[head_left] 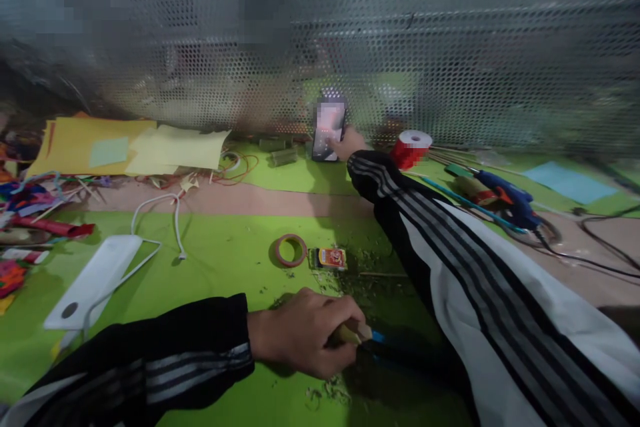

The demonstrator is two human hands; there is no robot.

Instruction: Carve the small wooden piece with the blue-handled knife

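Observation:
My left hand (pixel 313 332) is closed around a tan, wood-like piece (pixel 353 332), low in the middle of the head view. The fingers hide most of this piece, and a small blue thing (pixel 379 337) shows just past its end, in shadow. My right arm reaches far forward, and my right hand (pixel 353 145) has a finger stretched out to the screen of a phone (pixel 327 140). That phone stands upright, leaning on the metal mesh. Ahead of my left hand lie a roll of tape (pixel 291 251) and a small red-labelled packet (pixel 330 258).
Dark crumbs litter the green mat (pixel 240 240). A white power strip (pixel 95 280) and paper sheets (pixel 175 147) lie left. On the right are a red ribbon spool (pixel 409 155), a blue glue gun (pixel 513 200) with its cord, and blue paper (pixel 570 181). Perforated metal mesh (pixel 450 67) closes the back.

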